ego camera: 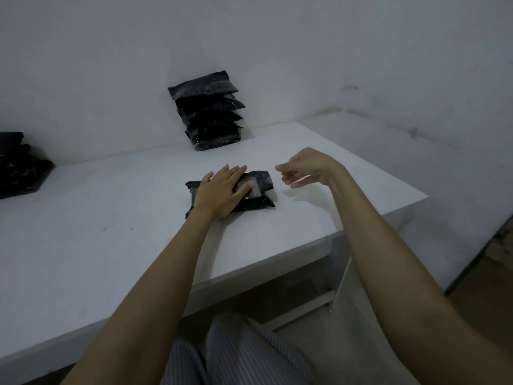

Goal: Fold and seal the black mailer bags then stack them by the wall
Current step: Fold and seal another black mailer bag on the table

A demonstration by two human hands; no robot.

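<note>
A folded black mailer bag (261, 180) lies on the white table (111, 223), a pale strip showing across its fold. My left hand (222, 193) lies flat on the bag's left half and presses it down with straight fingers. To the right of the bag my right hand (305, 166) hovers just above the table, fingers loosely bent, holding nothing. A stack of several sealed black mailer bags (212, 111) leans against the wall behind.
At the far left edge sits another pile of black bags (19, 165). The table's right end (416, 195) and front edge drop off near my right arm. My striped trousers (244, 354) show below the table.
</note>
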